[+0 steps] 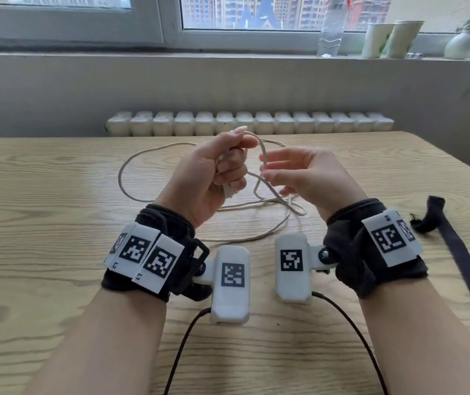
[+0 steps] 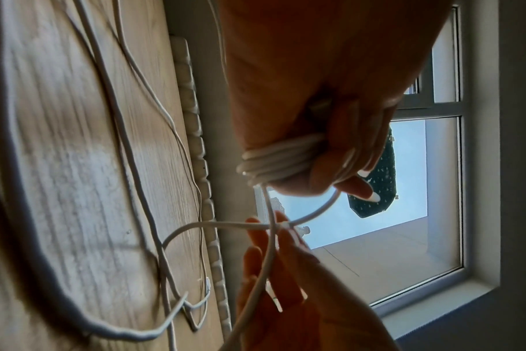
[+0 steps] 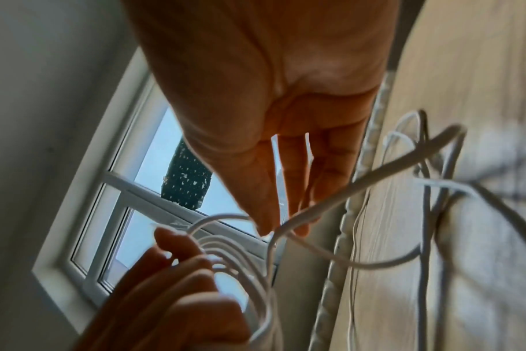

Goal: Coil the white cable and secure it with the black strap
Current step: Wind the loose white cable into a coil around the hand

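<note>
**Fingers curl on the coil, cable feeds in**

Fingers (image 1: 229, 169) of the left hand (image 1: 211, 178) are curled tight around several turns of the white cable (image 1: 131, 192), the fist raised above the table (image 1: 42, 195) with the thumb on top. The right hand (image 1: 308, 178) stands just beside it, palm turned inward, fingers nearly straight and loosely spread, a strand of cable running across their tips. The rest of the cable lies in loose loops on the table behind and below both hands. The black strap (image 1: 462, 260) lies flat on the table, right of the right wrist, apart from the cable.

From the left wrist, the coil (image 2: 274, 161) shows as stacked white turns gripped under the curled fingers.

From the right wrist, the right hand's straight fingers (image 3: 294, 180) touch the strand near their tips; whether they pinch it I cannot tell.
</note>
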Action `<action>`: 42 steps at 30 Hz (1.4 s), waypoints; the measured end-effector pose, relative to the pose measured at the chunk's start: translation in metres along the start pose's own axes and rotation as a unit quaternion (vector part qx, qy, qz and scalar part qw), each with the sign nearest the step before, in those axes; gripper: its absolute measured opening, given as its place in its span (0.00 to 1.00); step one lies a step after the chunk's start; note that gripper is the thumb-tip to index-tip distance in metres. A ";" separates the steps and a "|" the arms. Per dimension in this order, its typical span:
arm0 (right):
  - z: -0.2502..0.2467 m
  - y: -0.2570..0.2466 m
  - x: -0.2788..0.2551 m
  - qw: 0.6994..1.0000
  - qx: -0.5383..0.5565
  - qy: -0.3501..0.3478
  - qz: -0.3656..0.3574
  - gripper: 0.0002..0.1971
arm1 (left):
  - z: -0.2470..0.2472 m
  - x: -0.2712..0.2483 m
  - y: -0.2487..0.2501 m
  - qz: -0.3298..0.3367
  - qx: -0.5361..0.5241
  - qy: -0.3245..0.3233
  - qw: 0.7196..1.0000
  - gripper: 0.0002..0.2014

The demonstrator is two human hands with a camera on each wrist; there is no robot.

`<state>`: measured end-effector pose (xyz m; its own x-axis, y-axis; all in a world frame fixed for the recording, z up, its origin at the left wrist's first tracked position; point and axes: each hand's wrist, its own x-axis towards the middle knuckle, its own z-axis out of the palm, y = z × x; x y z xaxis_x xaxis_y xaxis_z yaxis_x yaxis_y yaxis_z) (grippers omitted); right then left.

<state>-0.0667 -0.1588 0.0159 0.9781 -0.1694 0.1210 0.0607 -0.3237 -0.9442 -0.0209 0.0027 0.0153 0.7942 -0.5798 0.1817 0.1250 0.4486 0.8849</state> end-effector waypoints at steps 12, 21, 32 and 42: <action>0.006 0.002 0.002 0.989 0.109 0.094 -0.030 0.03 | 0.000 -0.003 -0.001 -0.099 -0.035 -0.090 0.990 0.11; 0.012 0.002 0.002 0.994 0.026 0.061 -0.083 0.04 | 0.003 -0.010 0.001 -0.126 -0.137 -0.160 0.969 0.14; 0.019 0.004 -0.001 0.978 -0.182 -0.093 -0.028 0.19 | 0.004 -0.010 0.021 0.035 -0.278 -0.091 0.956 0.23; 0.030 -0.016 -0.014 0.933 -0.307 -0.154 -0.109 0.20 | 0.024 0.004 0.028 0.048 -0.040 0.098 0.993 0.15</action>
<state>-0.0752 -0.1237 0.0205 0.9726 0.2066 0.1062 0.2308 -0.8080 -0.5421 -0.0288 -0.0031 0.0513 0.9042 -0.3920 0.1697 0.0840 0.5527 0.8291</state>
